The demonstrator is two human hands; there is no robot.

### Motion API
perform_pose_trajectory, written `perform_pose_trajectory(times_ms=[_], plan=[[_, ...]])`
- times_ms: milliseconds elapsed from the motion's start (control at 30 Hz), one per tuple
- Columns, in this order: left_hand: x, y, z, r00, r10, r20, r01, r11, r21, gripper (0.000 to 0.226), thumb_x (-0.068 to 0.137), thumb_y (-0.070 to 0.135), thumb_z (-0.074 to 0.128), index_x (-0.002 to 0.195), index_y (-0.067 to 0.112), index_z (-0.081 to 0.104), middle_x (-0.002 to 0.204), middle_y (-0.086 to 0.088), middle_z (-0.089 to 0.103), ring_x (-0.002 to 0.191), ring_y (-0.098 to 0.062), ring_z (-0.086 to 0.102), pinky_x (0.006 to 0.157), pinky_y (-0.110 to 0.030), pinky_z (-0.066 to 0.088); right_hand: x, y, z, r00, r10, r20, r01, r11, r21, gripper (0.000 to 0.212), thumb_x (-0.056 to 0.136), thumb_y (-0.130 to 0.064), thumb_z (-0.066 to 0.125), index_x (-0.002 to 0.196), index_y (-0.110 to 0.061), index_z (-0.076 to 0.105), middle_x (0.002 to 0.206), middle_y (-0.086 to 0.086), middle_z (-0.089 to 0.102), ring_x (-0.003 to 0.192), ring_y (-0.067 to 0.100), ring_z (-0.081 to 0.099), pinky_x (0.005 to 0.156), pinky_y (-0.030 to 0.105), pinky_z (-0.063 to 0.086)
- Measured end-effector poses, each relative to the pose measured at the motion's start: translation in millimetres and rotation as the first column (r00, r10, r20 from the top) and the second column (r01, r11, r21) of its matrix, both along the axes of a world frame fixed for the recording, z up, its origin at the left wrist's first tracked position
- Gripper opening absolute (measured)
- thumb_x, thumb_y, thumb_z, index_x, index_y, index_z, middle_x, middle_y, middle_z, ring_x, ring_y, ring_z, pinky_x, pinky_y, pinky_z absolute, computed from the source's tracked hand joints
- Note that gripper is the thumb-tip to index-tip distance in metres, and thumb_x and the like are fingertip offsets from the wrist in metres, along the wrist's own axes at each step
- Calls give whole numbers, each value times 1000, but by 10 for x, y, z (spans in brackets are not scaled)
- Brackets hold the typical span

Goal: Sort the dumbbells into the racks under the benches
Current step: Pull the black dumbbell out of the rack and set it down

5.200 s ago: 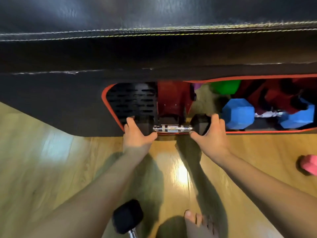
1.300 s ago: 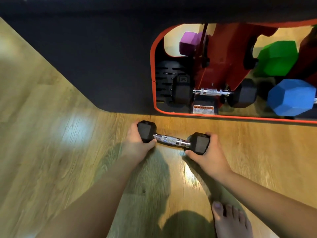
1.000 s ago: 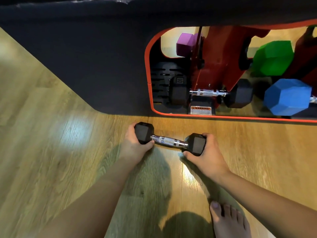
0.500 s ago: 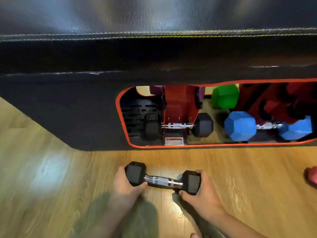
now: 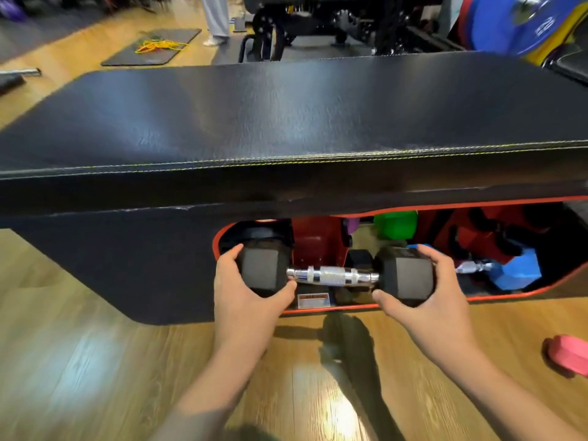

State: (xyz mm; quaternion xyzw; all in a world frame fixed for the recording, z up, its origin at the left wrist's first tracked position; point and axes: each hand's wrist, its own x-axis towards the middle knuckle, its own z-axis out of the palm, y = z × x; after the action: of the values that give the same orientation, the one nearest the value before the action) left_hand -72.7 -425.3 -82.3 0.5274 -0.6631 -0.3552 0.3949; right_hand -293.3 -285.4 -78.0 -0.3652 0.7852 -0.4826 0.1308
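A black hex dumbbell with a chrome handle hangs level in front of the red-rimmed opening under the black padded bench. My left hand grips its left head and my right hand grips its right head. Inside the rack, behind it, part of another black dumbbell shows. To the right lie a blue dumbbell and, further back, a green one.
A pink dumbbell lies on the wooden floor at the right edge. The red rack frame stands inside the opening. Beyond the bench are a dark mat with coloured cords, a person's legs and a blue weight plate.
Both hands have lifted the black dumbbell off the floor and brought it up in front of the rack opening. The view has tilted up, showing the bench top and the room.
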Motion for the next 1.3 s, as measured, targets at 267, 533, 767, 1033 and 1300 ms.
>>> perform_pose_trajectory(times_ms=[267, 533, 767, 1033, 1300], plan=[[-325, -216, 92, 994, 91, -59, -87, 994, 62, 84, 60, 35, 89, 126, 30, 38, 115, 11, 52, 101, -9, 54, 89, -27, 48, -270, -437, 106, 999, -24, -46, 24, 1000, 12, 89, 57, -55, 84, 131, -43, 35, 100, -33, 51, 94, 4, 55, 78, 24, 43], [-441, -575, 53, 988, 132, -87, -128, 991, 48, 74, 57, 33, 91, 119, 20, 53, 115, 2, 61, 106, -18, 60, 97, -34, 49, -400, -841, 12, 999, -39, -37, 39, 999, 6, 84, 56, -61, 81, 122, -26, 44, 94, -16, 61, 84, 2, 59, 65, 12, 44], [-622, -803, -136, 995, 98, -24, -94, 985, 144, 66, 64, 35, 89, 118, 13, 59, 116, -1, 67, 109, -20, 62, 90, -20, 39, -472, -1044, -200, 999, -17, 43, 20, 999, -48, 64, 64, -40, 87, 115, -29, 50, 99, -14, 69, 96, 7, 63, 81, 15, 47], [-647, -839, -171, 856, 53, 513, -74, 997, 21, 84, 56, 75, 72, 113, 15, 58, 101, -3, 67, 88, -20, 66, 70, -26, 53, -302, -1102, -244, 927, -118, -357, 201, 958, 205, 102, 58, -74, 72, 125, -3, 44, 115, 13, 48, 105, 23, 48, 88, 21, 38], [-649, -867, -51, 745, 27, 666, -114, 990, 87, 84, 56, 83, 63, 97, 10, 63, 71, 0, 59, 55, -14, 53, 38, -20, 29, -235, -1117, -146, 852, 10, -523, 228, 892, 390, 105, 71, -80, 53, 145, -10, 27, 134, 12, 35, 116, 25, 38, 97, 29, 37]])
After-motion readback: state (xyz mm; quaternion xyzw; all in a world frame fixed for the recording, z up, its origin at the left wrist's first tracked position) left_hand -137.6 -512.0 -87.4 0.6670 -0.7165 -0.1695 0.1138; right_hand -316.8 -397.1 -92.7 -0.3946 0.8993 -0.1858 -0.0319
